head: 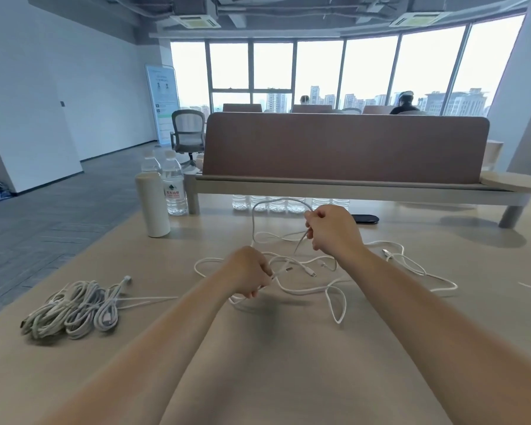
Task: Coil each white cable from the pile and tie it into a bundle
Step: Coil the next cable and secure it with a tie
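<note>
Grip of left hand [249, 273] and right hand [331, 230] each clamped on loose white cable [253, 223]

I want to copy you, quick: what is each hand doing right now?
Left hand: closed on a white cable.
Right hand: pinching white cable too, held higher.

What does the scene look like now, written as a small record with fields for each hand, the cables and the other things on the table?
loose cables: tangled on the table, not coiled
left hand: grips a strand low, near the table
right hand: pinches a strand higher up; a loop arches beyond it
bundles: coiled cables, lying at the table's left
other things: white bottle, water bottle, dark flat object at the far side
</note>
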The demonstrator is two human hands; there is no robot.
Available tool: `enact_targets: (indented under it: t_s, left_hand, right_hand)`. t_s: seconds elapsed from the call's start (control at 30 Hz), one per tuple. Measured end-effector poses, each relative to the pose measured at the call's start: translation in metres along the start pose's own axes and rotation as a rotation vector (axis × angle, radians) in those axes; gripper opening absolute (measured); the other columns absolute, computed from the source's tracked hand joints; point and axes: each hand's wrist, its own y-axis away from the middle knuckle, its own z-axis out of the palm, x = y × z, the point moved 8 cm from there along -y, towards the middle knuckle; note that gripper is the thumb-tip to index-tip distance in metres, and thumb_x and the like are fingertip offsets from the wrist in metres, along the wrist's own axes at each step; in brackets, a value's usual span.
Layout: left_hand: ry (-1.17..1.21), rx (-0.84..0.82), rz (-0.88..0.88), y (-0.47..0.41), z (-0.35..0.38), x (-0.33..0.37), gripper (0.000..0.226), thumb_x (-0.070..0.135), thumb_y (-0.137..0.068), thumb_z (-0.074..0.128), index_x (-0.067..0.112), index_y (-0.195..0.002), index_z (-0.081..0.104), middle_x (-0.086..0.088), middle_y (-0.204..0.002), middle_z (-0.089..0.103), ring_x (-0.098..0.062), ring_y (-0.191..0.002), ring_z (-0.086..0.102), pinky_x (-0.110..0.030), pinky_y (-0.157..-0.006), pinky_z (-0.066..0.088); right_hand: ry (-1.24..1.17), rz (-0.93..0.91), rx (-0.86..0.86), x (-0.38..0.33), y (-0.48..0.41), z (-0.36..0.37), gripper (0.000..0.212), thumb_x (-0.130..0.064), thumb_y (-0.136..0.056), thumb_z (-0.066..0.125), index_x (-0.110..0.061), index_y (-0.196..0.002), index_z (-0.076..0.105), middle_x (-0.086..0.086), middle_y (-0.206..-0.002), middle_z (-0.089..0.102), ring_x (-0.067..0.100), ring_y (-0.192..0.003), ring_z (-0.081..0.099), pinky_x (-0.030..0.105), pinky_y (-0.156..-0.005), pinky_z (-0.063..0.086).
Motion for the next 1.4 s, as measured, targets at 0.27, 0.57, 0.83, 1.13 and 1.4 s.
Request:
enact_targets:
  t_s: [0.27, 0.57, 0.83, 1.13, 1.4]
  left_hand:
    - [0.261, 0.228, 0.064, -0.008, -0.045, 0.002, 0.014, 0.001, -0.095, 0.061, 0.006, -0.081, 0.062, -0.011, -0.063, 0.068, -0.023, -0.046, 0.061, -0.035, -0.056, 0.054]
    - [0.36, 0.242, 0.094, -0.004, -0.052, 0.017, 0.017, 0.0, -0.096, 0.055, 0.01, -0.093, 0.069, -0.012, -0.088, 0.073, -0.026, -0.076, 0.075, -0.044, -0.087, 0.061]
    - [0.192, 0.015, 0.116, 0.011, -0.019, 0.045, 0.016, 0.017, -0.097, 0.058, 0.017, -0.103, 0.073, -0.006, -0.109, 0.071, -0.023, -0.105, 0.068, -0.044, -0.105, 0.05]
    - [0.501, 0.033, 0.214, 0.044, -0.022, 0.089, 0.038, 0.051, -0.09, 0.067, 0.015, -0.1, 0.071, -0.007, -0.11, 0.075, -0.024, -0.107, 0.07, -0.046, -0.106, 0.048]
    - [0.435, 0.077, 0.381, 0.09, -0.024, 0.147, 0.024, 0.018, -0.098, 0.063, 0.004, -0.117, 0.061, -0.013, -0.084, 0.073, -0.021, -0.061, 0.062, -0.032, -0.064, 0.056]
  right_hand:
    - [-0.142, 0.016, 0.034, 0.007, -0.002, -0.007, 0.028, -0.025, -0.103, 0.044, -0.007, -0.089, 0.059, 0.009, -0.075, 0.072, 0.019, -0.049, 0.063, 0.032, -0.059, 0.049]
    - [-0.154, -0.09, 0.16, -0.016, -0.005, -0.037, 0.032, -0.032, -0.102, 0.045, -0.008, -0.092, 0.064, 0.012, -0.083, 0.069, 0.032, -0.077, 0.064, 0.042, -0.072, 0.053]
    - [-0.214, -0.143, 0.259, -0.029, 0.004, -0.094, 0.032, -0.031, -0.102, 0.05, -0.014, -0.079, 0.066, 0.004, -0.068, 0.068, 0.018, -0.054, 0.061, 0.03, -0.055, 0.049]
    - [-0.363, -0.125, 0.282, -0.039, 0.031, -0.137, 0.033, -0.025, -0.1, 0.055, -0.007, -0.076, 0.066, 0.006, -0.064, 0.07, 0.016, -0.046, 0.058, 0.035, -0.056, 0.053]
    - [-0.566, -0.01, 0.091, -0.047, 0.067, -0.12, 0.025, -0.015, -0.101, 0.057, 0.005, -0.087, 0.063, 0.024, -0.074, 0.072, 0.028, -0.053, 0.07, 0.03, -0.052, 0.059]
